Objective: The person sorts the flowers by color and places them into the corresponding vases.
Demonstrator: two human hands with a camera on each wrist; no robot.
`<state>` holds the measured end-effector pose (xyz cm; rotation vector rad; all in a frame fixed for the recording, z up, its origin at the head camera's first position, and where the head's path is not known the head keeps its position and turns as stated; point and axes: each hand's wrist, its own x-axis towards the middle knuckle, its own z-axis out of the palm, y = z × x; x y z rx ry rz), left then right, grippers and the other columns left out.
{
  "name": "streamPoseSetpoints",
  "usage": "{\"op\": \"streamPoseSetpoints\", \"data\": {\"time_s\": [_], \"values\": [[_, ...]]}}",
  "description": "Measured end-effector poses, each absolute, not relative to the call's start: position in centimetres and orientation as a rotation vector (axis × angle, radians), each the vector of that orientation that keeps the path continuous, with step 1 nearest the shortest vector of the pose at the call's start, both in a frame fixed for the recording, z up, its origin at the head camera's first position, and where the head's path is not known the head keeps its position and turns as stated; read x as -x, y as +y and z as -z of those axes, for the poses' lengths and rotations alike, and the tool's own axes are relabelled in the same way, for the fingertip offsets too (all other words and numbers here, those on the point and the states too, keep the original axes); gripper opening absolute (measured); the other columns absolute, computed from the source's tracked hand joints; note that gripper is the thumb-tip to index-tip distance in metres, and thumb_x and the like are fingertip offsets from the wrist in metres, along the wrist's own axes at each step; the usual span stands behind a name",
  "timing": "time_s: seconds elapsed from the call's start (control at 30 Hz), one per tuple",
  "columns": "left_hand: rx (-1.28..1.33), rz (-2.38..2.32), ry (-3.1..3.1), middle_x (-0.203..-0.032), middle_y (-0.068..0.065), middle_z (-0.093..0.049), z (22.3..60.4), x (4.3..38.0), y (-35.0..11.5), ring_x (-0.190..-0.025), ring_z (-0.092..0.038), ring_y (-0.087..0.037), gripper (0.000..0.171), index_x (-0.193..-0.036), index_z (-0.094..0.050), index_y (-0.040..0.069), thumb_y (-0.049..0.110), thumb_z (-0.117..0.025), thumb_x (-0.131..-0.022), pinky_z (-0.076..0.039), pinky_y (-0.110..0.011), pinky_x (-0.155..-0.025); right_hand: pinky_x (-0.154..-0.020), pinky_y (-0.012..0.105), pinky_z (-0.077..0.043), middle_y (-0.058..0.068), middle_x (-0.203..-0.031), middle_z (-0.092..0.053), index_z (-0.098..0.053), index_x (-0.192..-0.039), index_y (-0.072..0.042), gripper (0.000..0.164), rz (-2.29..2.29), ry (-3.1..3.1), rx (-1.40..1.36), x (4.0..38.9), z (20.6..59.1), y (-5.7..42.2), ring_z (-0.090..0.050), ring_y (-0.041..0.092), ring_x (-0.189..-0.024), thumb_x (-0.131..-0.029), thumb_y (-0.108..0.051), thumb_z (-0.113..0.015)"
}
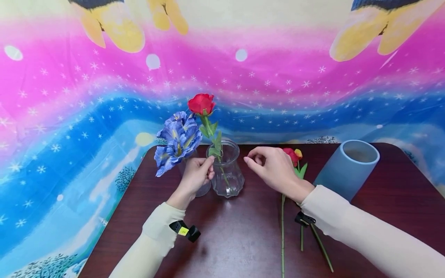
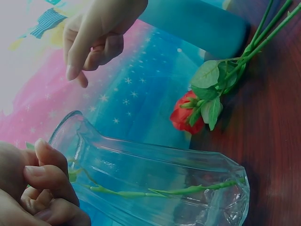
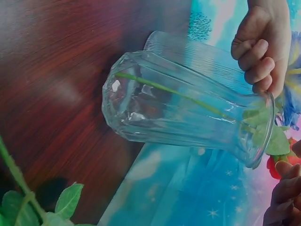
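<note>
A clear glass vase (image 1: pixel 227 181) with a flared rim stands near the table's far side. One red rose (image 1: pixel 201 104) leans left in it, its green stem (image 2: pixel 202 189) reaching down to the vase's base. My left hand (image 1: pixel 196 175) has its fingers curled at the left of the rim, thumb and forefinger holding the vase there beside the rose's leaves. My right hand (image 1: pixel 272 168) hovers right of the vase with nothing in it, fingers loosely bent. Blue flowers (image 1: pixel 177 141) rise from a ridged glass (image 3: pixel 197 54) behind my left hand, which partly hides it.
Red flowers (image 1: pixel 291 154) with long green stems (image 1: pixel 283 231) lie on the dark wooden table (image 1: pixel 240 239), partly under my right wrist. A tall blue-grey vase (image 1: pixel 342 173) stands at the far right. A colourful printed cloth (image 1: pixel 278 108) hangs behind the table.
</note>
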<state>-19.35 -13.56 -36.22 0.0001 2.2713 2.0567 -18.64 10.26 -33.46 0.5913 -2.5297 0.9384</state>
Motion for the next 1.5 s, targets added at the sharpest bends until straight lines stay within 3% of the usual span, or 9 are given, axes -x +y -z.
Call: {"op": "streamPoseSetpoints", "data": {"time_s": [0.93, 1.27, 1.5], "values": [[-0.003, -2.049, 2.279, -0.051, 0.003, -0.049, 36.2, 19.5, -13.6, -0.042, -0.036, -0.006, 0.045, -0.063, -0.052, 0.007, 0.024, -0.054, -0.105, -0.029, -0.018, -0.041, -0.053, 0.026, -0.037, -0.007, -0.061, -0.051, -0.076, -0.093, -0.016, 0.011, -0.902, -2.648, -0.539, 17.3, 35.5, 13.8, -0.046, 0.009, -0.055, -0.092, -0.027, -0.073], [0.004, -2.034, 2.294, -0.053, 0.003, -0.05, 36.3, 19.4, -13.7, -0.044, -0.038, -0.007, 0.045, -0.063, -0.052, 0.008, 0.025, -0.053, -0.105, -0.029, -0.018, -0.041, -0.043, 0.028, -0.031, -0.006, -0.059, -0.048, -0.076, -0.097, -0.013, 0.019, -0.912, -2.729, -0.518, 16.9, 36.5, 14.9, -0.042, 0.009, -0.05, -0.096, -0.031, -0.069], [0.002, -2.037, 2.297, -0.052, 0.003, -0.05, 36.3, 19.4, -13.6, -0.043, -0.038, -0.006, 0.045, -0.063, -0.052, 0.008, 0.024, -0.054, -0.105, -0.03, -0.018, -0.041, -0.044, 0.028, -0.031, -0.006, -0.056, -0.045, -0.076, -0.097, -0.014, 0.018, -0.906, -2.726, -0.497, 16.6, 37.2, 15.3, -0.038, 0.008, -0.047, -0.097, -0.03, -0.069]]}}
